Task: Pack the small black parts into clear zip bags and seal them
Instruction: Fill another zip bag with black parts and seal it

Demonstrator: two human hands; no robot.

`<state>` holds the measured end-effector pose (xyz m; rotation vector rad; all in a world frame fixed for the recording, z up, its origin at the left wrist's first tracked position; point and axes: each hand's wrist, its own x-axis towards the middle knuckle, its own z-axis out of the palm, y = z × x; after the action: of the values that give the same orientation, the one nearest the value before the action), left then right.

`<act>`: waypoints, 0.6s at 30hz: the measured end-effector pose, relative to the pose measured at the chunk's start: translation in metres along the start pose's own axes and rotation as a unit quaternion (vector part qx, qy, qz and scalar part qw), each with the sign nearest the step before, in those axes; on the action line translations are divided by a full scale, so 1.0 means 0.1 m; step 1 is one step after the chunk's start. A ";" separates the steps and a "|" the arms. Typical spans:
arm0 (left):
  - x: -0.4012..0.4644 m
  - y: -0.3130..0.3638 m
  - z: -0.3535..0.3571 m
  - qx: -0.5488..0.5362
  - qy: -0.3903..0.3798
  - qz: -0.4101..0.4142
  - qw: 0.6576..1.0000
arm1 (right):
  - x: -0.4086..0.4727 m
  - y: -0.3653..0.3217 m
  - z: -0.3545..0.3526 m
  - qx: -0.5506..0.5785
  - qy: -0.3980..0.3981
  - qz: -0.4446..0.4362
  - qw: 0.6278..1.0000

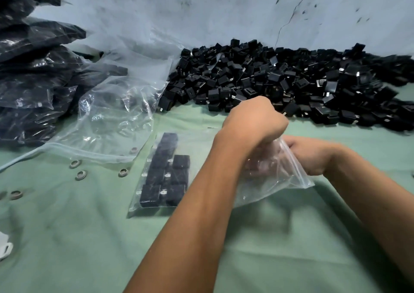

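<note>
Two hands on one empty zip bag

Both hands were up over the green table cover (89, 236) when I checked the feed. The left hand (254, 122) was curled into a fist at the mouth of a clear zip bag (275, 180), and the right hand (311, 156) pinched the same bag's edge from the other side. The bag hung between them, off the cloth, and I couldn't tell if anything was in it yet.

A filled bag (163, 174) of black parts lay flat just left of the left forearm. The loose pile of black parts (291, 82) sat along the wall behind the hands. Stacked full bags (33, 73) were at far left, with a big crumpled clear bag (116, 113) beside them and a few grey rings (80, 175) scattered on the cloth.
</note>
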<state>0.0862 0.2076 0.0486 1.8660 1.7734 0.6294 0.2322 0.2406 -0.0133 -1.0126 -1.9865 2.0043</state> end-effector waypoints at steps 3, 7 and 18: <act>0.04 -0.09 0.09 -0.005 -0.013 -0.021 1.000 | -0.24 0.11 -0.30 0.061 -0.061 -0.041 0.995; 0.10 -0.20 0.29 -0.019 -0.052 -0.051 0.997 | -0.21 0.27 -0.63 0.067 0.268 -0.036 0.960; 0.21 -0.33 0.42 -0.074 -0.100 -0.057 0.991 | 0.30 0.29 -0.78 -0.572 0.468 0.042 0.672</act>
<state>0.0889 0.2281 -0.0049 1.6536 1.6443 0.4985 0.2619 0.3187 -0.0436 -1.7580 -2.2521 -0.2435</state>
